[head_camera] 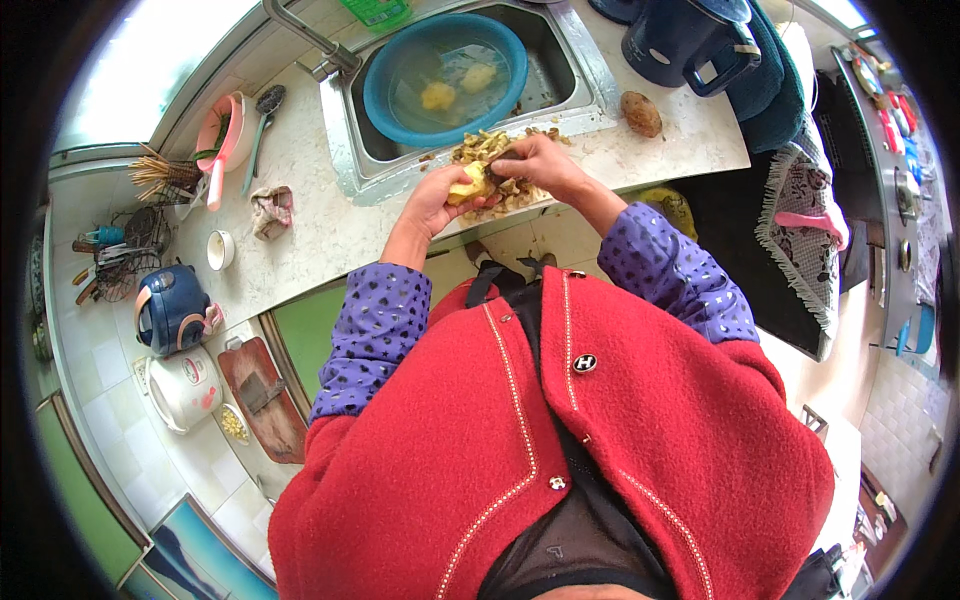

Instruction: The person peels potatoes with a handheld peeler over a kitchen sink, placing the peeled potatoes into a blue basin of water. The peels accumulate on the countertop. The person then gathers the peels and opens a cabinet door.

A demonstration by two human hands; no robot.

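Observation:
My left hand grips a mostly peeled yellow potato over the counter's front edge. Against its right side, my right hand pinches a small dark tool; fingers cover much of it, so its exact kind cannot be told. Brown and yellow peelings lie heaped under and behind both hands. Just beyond, a blue plastic basin of cloudy water sits in the steel sink. Two peeled potatoes, one nearer and one farther, are in the water. An unpeeled potato rests right of the sink.
A faucet stands at the sink's back left. Leftward on the counter are a pink strainer, a crumpled cloth and a white cup. A dark blue lidded pitcher stands at the right, beside dark blue cloth.

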